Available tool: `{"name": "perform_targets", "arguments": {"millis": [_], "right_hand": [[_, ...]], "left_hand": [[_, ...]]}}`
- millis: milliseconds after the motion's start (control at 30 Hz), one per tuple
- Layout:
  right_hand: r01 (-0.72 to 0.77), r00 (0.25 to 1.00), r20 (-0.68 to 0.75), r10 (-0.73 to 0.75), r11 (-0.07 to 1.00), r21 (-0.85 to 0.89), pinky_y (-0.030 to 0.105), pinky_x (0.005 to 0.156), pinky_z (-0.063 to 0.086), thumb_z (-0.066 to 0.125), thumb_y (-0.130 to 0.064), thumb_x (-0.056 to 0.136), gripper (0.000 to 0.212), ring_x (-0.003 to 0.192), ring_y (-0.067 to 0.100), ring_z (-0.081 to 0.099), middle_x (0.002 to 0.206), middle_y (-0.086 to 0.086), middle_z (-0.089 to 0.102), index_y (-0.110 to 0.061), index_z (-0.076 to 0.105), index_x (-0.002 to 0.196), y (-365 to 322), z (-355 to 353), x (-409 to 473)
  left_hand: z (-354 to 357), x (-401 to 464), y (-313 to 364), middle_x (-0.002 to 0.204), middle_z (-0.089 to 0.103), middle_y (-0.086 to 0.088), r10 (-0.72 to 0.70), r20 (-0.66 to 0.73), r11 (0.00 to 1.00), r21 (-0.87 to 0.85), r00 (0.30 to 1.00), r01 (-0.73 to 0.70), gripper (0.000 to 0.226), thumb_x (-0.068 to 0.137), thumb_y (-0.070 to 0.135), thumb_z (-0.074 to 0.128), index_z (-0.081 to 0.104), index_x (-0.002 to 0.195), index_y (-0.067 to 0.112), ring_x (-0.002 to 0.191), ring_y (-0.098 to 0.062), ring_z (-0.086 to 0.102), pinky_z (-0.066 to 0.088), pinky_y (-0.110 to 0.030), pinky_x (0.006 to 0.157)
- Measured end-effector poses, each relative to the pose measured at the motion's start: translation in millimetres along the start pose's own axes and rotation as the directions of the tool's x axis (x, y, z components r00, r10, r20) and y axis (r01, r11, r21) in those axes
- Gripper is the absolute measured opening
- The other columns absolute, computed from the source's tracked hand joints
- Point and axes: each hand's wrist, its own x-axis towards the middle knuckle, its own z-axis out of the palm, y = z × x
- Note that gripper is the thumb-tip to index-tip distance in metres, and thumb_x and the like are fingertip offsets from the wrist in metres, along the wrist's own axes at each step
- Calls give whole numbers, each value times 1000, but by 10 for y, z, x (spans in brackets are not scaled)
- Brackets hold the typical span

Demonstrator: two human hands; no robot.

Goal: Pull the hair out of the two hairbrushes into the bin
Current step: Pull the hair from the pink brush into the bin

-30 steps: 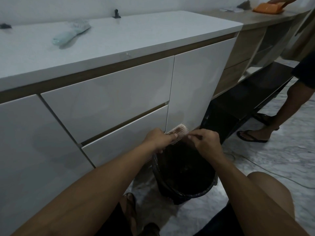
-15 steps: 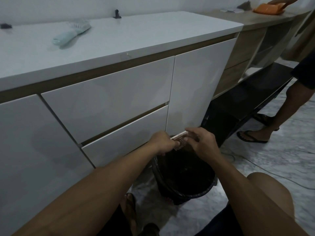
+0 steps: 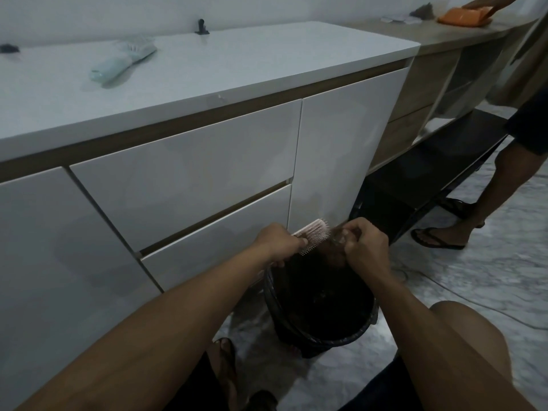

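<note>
The fingers [image 3: 350,234] of the right hand [image 3: 366,247] are curled in and pinched together just above the bin [image 3: 364,327], and a faint wisp of hair [image 3: 336,237] seems to stretch from them toward the bristles (it is too thin and dark to be sure of its extent). The left hand [image 3: 280,243] is wrapped around the handle of the pink hairbrush [image 3: 314,234], fingers clenched on it, so that the brush head sticks out over the bin's far rim with its bristles facing the right hand. Both hands sit close together, almost touching, directly above the bin's mouth.

The bin is black, lined with a dark bag, and stands on the marble floor [image 3: 474,292] right against the foot of the white cabinet [image 3: 178,173]. Its inside is too dark to tell what lies there. Both forearms reach in from below the bin, and a bare knee [image 3: 462,330] shows just to the right of it.

Up and to the left of the bin, on the white cabinet's top, lies the second hairbrush [image 3: 121,62], pale green, flat on the surface and well apart from the hands. To the right of the bin, well away, another person's legs [image 3: 504,185] in dark sandals stand on the floor, with a hand resting on an orange object [image 3: 461,16] on a wooden counter.
</note>
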Motion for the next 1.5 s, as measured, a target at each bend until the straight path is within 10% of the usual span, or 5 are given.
{"name": "perform_targets", "arguments": {"millis": [233, 467, 700, 1067, 1500], "right_hand": [[-156, 959, -217, 179, 980, 122, 28, 67, 45, 55, -10, 90, 10, 83, 22, 60, 85, 2, 61, -18, 60, 86, 58, -106, 144], [201, 933, 280, -226, 973, 115, 10, 76, 50, 79, -13, 76, 45, 92, 7, 62, 108, -2, 62, -19, 62, 117, 49, 91, -49], [522, 853, 137, -504, 835, -174, 39, 68, 57, 78, -17, 76, 12, 75, 18, 67, 87, 4, 72, -13, 77, 86, 115, 104, 10], [212, 977, 53, -206, 930, -299, 45, 58, 52, 61, -13, 83, 11, 62, 30, 60, 68, 12, 63, -7, 58, 75, 111, 67, 12], [-279, 939, 289, 186, 903, 326, 16, 46, 48, 71, -2, 82, 25, 55, 12, 61, 72, 6, 66, -7, 50, 94, -144, 125, -110]], "left_hand": [[-39, 26, -76, 55, 58, -11, -71, 15, 985, -158, 997, 73, 36, 85, 35, 66, 61, 66, 6, 39, -20, 51, 40, -24, 45], [-36, -18, -3, 59, 56, -11, -70, 83, 969, -233, 994, 87, 34, 88, 34, 64, 61, 71, 5, 43, -20, 50, 41, -25, 49], [-48, -36, 5, 64, 58, -13, -76, 168, 960, -254, 983, 118, 39, 91, 36, 60, 65, 92, -2, 45, -20, 52, 41, -23, 43], [-72, -27, 7, 70, 59, -15, -64, 54, 962, -262, 996, 76, 35, 92, 33, 61, 65, 91, -2, 49, -20, 52, 41, -26, 48], [-49, -18, 85, 61, 59, -12, -3, 35, 969, -248, 999, 11, 38, 90, 36, 65, 67, 86, -2, 43, -20, 52, 41, -26, 49]]}}
